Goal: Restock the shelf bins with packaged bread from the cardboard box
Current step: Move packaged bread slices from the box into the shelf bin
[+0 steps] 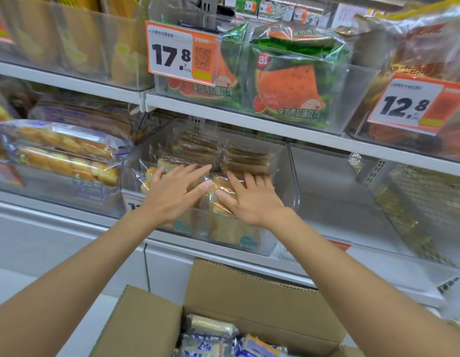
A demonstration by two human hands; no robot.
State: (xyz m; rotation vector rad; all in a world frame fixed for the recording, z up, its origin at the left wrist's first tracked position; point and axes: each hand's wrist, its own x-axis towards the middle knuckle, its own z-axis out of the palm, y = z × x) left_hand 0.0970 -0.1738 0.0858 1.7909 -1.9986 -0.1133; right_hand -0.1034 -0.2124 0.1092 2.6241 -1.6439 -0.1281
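A clear shelf bin [292,186] on the middle shelf holds several packs of golden bread in clear wrap [218,185]. My left hand [172,191] lies flat on the packs at the bin's front left, fingers straight and spread. My right hand [252,195] presses on the packs just to its right, fingers also straight. Neither hand grips anything. Below, at the bottom edge, an open cardboard box [252,297] holds several blue and white bread packs [213,338].
A clear bin with nothing in it [334,199] stands to the right of the filled one. Bread packs [66,153] fill the bin to the left. The upper shelf carries watermelon toast packs [288,83] and price tags 17.8 [172,55] and 12.8 [406,104].
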